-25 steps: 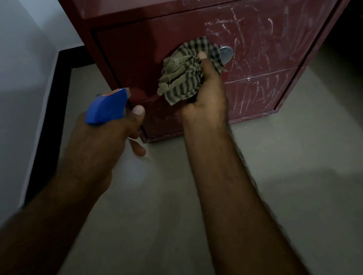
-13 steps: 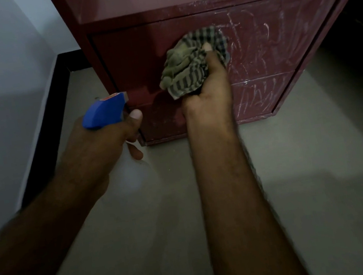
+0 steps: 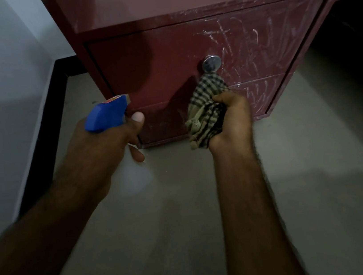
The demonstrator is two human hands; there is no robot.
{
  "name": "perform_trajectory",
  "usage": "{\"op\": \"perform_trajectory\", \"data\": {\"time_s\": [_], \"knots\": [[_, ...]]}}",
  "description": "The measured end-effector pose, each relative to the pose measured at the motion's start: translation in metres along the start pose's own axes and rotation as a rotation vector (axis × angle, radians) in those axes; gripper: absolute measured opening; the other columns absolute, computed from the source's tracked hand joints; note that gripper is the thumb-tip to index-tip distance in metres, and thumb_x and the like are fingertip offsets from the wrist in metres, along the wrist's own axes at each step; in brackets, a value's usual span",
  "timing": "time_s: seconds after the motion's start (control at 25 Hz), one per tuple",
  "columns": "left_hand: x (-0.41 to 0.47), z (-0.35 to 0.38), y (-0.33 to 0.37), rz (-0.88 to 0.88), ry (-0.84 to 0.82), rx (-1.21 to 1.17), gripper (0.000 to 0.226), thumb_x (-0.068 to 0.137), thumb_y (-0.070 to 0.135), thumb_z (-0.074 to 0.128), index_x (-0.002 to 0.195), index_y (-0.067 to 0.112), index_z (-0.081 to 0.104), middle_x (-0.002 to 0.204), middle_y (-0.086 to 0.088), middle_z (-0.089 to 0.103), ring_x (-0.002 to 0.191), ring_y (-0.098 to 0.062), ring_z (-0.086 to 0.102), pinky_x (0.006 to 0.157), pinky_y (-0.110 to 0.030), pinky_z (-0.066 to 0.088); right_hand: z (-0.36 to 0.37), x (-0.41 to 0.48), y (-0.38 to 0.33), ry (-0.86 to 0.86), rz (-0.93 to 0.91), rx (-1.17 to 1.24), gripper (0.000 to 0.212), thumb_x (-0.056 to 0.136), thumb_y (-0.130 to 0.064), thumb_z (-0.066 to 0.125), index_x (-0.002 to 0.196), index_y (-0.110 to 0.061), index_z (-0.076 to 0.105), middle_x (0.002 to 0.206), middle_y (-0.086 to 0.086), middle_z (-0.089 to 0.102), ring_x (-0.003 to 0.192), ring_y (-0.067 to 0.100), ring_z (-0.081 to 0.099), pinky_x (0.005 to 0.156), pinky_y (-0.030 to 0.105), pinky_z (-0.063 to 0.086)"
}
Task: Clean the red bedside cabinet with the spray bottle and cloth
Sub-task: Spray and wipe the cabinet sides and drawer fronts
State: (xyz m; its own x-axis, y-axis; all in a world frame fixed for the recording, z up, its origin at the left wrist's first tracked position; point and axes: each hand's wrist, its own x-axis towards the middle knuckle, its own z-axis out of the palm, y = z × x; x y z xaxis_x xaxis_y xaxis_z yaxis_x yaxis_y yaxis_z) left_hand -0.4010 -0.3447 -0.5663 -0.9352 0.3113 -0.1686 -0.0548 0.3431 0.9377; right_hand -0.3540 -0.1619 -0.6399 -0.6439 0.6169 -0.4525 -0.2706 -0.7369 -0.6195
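I see the left hand curled round the spray bottle, its blue head pointing at the red bedside cabinet. The right hand grips the bunched checked cloth before the cabinet's lower front, just under the round metal knob. White streaks mark the front's right half.

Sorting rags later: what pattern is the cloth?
Dark-and-light checked cloth, bunched in the right hand; head view.

The wooden cabinet is dark red with white scratchy marks. The bunched cloth has dark and tan checks. The plastic spray bottle top is bright blue. The round knob is shiny silver.
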Motion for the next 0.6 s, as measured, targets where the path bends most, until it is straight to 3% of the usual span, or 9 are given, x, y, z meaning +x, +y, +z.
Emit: {"op": "perform_trajectory", "data": {"time_s": [0.12,0.24,0.36,0.44,0.52,0.6], "knots": [[0.000,0.008,-0.004,0.010,-0.038,0.027,0.020,0.088,0.038,0.070,0.086,0.036,0.051,0.093,-0.011,0.068,0.079,-0.029,0.070,0.093,-0.057,0.053,-0.017,0.005,-0.002,0.081,0.094,-0.047,0.030,0.080,-0.015,0.054,0.104,0.003,0.059,0.086,0.026,0.058,0.057,0.034,0.060,0.050,0.040,0.055],[-0.001,0.025,-0.001,-0.004,-0.089,0.068,0.018,0.088,0.039,0.070,0.087,0.035,0.052,0.094,-0.006,0.067,0.064,-0.001,0.068,0.075,-0.031,0.052,-0.038,0.003,-0.011,0.071,0.097,-0.034,0.028,0.091,-0.011,0.044,0.081,0.004,0.065,0.071,0.017,0.061,0.051,0.030,0.060,0.048,0.034,0.056],[0.000,0.046,-0.001,-0.021,-0.126,0.075,0.020,0.089,0.037,0.071,0.098,0.022,0.062,0.102,-0.016,0.069,0.057,-0.004,0.066,0.068,-0.028,0.050,-0.053,0.004,-0.022,0.054,0.103,0.030,0.049,0.094,-0.008,0.039,0.060,0.000,0.074,0.068,0.013,0.068,0.057,0.028,0.065,0.054,0.030,0.059],[0.001,0.059,0.000,-0.001,-0.165,0.082,0.035,0.090,0.035,0.071,0.109,0.006,0.064,0.094,-0.022,0.066,0.061,-0.013,0.066,0.065,-0.031,0.053,-0.061,0.005,-0.026,0.067,0.104,-0.009,0.038,0.093,-0.006,0.041,0.074,0.003,0.072,0.071,0.015,0.066,0.059,0.030,0.064,0.055,0.033,0.060],[0.004,0.071,0.000,0.005,-0.193,0.067,0.037,0.090,0.033,0.072,0.116,0.008,0.064,0.089,-0.015,0.063,0.064,-0.020,0.065,0.066,-0.034,0.056,-0.069,0.010,-0.031,0.104,0.096,-0.068,0.028,0.093,-0.005,0.044,0.093,0.006,0.071,0.077,0.018,0.069,0.062,0.032,0.067,0.060,0.038,0.063],[0.007,0.080,-0.001,-0.004,-0.200,0.062,0.034,0.088,0.034,0.073,0.111,0.011,0.064,0.089,-0.011,0.062,0.063,-0.022,0.066,0.068,-0.040,0.060,-0.077,0.017,-0.034,0.159,0.079,-0.121,0.029,0.092,-0.004,0.051,0.109,0.006,0.072,0.092,0.019,0.077,0.077,0.036,0.075,0.074,0.046,0.065]]}}
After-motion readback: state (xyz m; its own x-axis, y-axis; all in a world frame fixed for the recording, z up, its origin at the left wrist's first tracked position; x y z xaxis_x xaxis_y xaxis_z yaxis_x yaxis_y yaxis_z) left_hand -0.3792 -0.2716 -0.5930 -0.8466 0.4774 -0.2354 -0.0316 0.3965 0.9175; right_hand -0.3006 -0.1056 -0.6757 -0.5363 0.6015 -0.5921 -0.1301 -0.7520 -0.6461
